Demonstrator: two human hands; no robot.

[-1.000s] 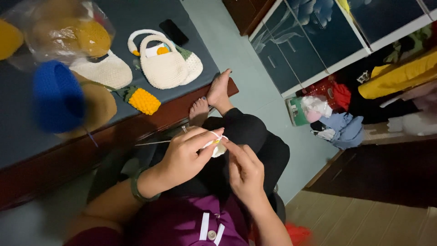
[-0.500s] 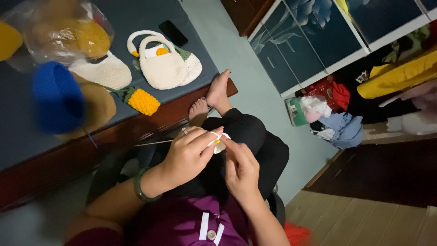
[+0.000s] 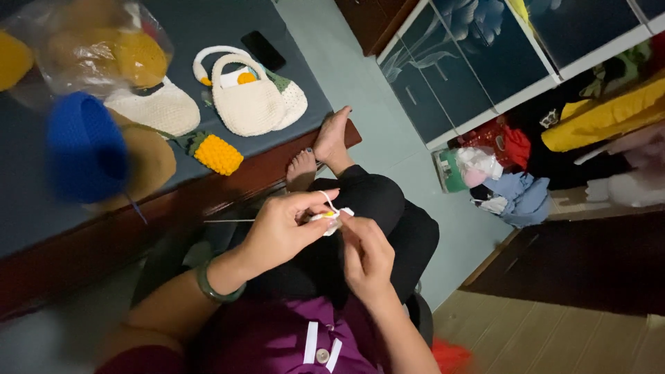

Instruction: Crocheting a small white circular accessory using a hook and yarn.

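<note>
The left hand [image 3: 280, 232] pinches a small white crocheted piece with a yellow spot [image 3: 331, 220], a loop of white yarn [image 3: 327, 201] running over its raised forefinger. The right hand [image 3: 367, 253] is closed on the same piece from below; what it holds besides, I cannot tell. Since half a second ago both hands have barely shifted and remain together over the lap, the piece between them, so the stitching looks mid-course. A thin strand [image 3: 228, 221] runs left from the left hand. Beyond the hands, past the bare feet [image 3: 318, 152], the grey table [image 3: 312, 104] carries a yellow knitted pineapple-like piece [image 3: 218, 154], a cream crocheted handbag [image 3: 246, 104], a blue bowl-shaped hat [image 3: 83, 149] and a black phone [image 3: 263, 50].
</note>
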